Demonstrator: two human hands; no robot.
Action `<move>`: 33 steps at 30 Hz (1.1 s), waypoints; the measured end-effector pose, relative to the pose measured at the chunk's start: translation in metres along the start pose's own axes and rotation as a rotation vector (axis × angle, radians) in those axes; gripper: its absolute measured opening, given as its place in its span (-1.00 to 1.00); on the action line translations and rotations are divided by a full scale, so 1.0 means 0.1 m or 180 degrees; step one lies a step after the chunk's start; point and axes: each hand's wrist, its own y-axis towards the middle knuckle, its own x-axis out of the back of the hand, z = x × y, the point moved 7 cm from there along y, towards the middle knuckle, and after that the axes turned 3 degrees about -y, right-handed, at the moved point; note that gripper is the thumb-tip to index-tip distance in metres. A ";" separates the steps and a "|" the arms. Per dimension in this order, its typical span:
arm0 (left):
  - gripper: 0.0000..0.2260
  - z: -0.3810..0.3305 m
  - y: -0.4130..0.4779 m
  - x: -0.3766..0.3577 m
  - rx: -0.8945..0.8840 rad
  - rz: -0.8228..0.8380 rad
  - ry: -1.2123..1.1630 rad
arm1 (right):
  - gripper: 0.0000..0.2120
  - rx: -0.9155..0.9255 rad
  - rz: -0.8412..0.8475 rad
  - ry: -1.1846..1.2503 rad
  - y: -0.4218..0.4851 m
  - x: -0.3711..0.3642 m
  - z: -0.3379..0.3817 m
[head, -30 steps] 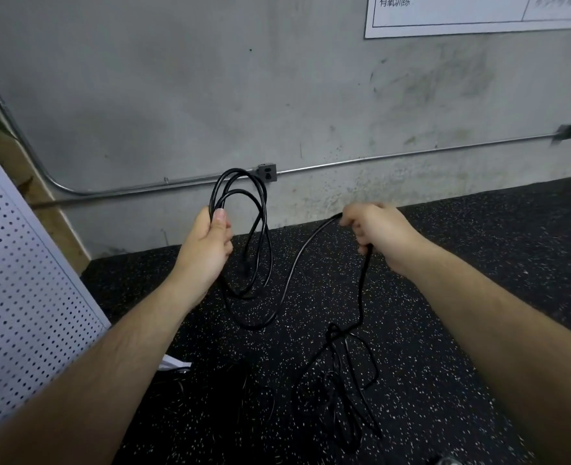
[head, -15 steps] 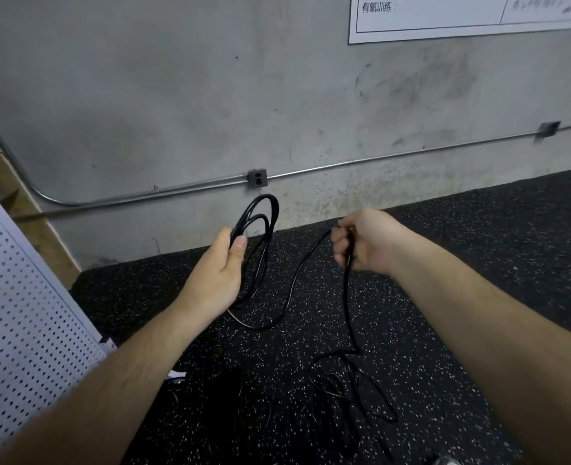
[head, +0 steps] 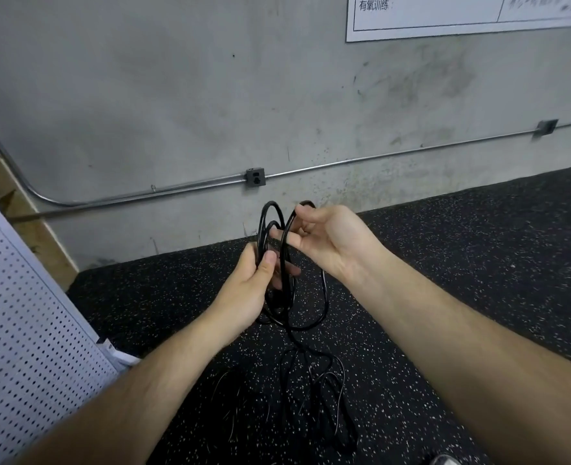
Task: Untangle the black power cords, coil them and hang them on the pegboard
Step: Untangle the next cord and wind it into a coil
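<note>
- Above the middle of the floor, the left hand [head: 243, 293] gripped a bundle of loops of a black power cord [head: 277, 310], with its thumb pressed across the strands and its fingers curled behind them.
- Just beside it, the right hand [head: 331, 236] pinched one further loop near its top, between thumb and fingertips. It held that loop against the bundle, so the hands were nearly touching.
- The gathered loops hung upright from both grips. The widest one sagged below the right wrist, clear of the floor.
- From the bottom of the bundle, the same cord ran down to a loose tangle [head: 327, 407] on the speckled rubber floor [head: 478, 263], toward its near edge. I could not tell how many cords that heap held.
- At the floor's left edge stood the white pegboard [head: 25, 330]. No cord hung on the part in view.
- Along the far edge rose a concrete wall carrying a metal conduit [head: 378, 159] and an outlet box [head: 255, 177]. A printed notice [head: 445, 15] was fixed near the top right.
- Judged from this, coiling of one cord was partly done, with a few loops made. The trailing length, the rest of the tangle and all the hanging were left.
</note>
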 end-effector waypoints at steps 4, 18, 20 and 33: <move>-0.74 0.04 -0.01 0.00 0.0193 0.0077 -0.0050 | -0.89 -0.0003 -0.0008 -0.0080 0.00 -0.03 0.00; -0.66 -0.09 0.04 0.15 0.0025 0.0037 -0.1672 | -0.33 0.0073 -0.0093 -0.3101 0.02 0.42 -0.13; -0.65 -0.09 0.05 0.15 0.0079 0.0040 -0.1809 | -0.72 -0.0363 0.0298 -0.2530 0.02 0.39 -0.35; -0.67 0.01 0.00 0.05 0.0325 0.0296 -0.1914 | -0.74 -0.0016 -0.0717 -0.0470 0.03 0.24 -0.16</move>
